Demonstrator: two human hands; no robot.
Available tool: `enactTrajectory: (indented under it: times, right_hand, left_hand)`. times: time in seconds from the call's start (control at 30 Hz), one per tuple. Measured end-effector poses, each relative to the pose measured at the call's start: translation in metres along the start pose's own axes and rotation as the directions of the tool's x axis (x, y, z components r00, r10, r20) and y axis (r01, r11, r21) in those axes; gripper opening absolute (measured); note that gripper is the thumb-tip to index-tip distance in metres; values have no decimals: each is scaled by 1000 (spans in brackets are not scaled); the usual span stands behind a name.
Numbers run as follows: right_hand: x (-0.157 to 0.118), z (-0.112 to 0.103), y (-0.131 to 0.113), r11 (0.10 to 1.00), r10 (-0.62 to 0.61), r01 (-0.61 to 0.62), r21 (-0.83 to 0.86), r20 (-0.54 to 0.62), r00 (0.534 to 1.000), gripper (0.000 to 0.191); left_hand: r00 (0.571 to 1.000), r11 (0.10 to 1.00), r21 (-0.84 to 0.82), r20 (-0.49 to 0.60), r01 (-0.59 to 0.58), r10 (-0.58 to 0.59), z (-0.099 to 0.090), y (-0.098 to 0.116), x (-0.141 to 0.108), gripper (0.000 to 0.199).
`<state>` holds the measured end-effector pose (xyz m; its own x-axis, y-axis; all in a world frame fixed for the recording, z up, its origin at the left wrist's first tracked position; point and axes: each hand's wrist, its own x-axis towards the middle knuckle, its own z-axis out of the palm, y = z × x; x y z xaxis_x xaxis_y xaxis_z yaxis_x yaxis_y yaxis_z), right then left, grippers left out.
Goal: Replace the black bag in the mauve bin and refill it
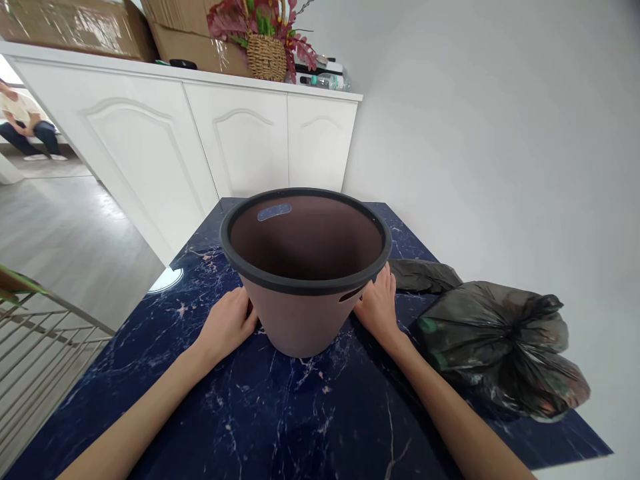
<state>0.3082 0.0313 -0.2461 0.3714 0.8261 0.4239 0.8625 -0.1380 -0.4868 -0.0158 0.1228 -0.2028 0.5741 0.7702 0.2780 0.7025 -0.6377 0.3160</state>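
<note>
A brownish-mauve trash can (pixel 300 320) with a dark grey rim stands upright on a dark blue marbled table (pixel 280 427). Its inside shows no liner, and slot-shaped handle holes sit below the rim on two sides. My left hand (pixel 227 323) is at its lower left side, thumb against the wall, fingers bent and partly hidden behind it. On the opposite side, my right hand (pixel 377 303) lies against the wall under the rim, its fingers pointing forward and its thumb hidden. Together my hands hold the can between them.
To the right lies a knotted, filled black plastic bag (pixel 500 347), with a flat dark plastic strip (pixel 425 275) behind it. A white cabinet (pixel 245 143) bearing boxes, a plant basket (pixel 267 57) and a bottle (pixel 327 81) stands beyond. A metal rack (pixel 45 360) is left; a person (pixel 27 123) sits farther off.
</note>
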Motion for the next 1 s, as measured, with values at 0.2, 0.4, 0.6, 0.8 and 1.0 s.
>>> enactTrajectory:
  times: [0.2, 0.4, 0.6, 0.8, 1.0]
  right_hand:
    - [-4, 6, 9, 991, 84, -80, -107, 41, 996, 72]
    - [-3, 6, 12, 967, 165, -145, -208, 80, 983, 87]
    - [0, 6, 11, 942, 227, -179, -285, 145, 963, 81]
    - [-1, 5, 9, 941, 187, -127, -313, 170, 967, 73]
    - [-3, 6, 7, 955, 83, -28, -295, 175, 981, 63]
  left_hand:
    - [1000, 1000, -5, 6, -4, 4, 0, 1, -1, 21]
    - [1000, 1000, -7, 14, -19, 19, -1, 0, -2, 18]
    - [999, 999, 8, 27, -33, 33, -4, 3, -3, 17]
    - [998, 999, 24, 40, -44, 43, -3, 2, -2, 16]
    - [998, 998, 30, 44, -55, 53, -1, 0, -2, 15]
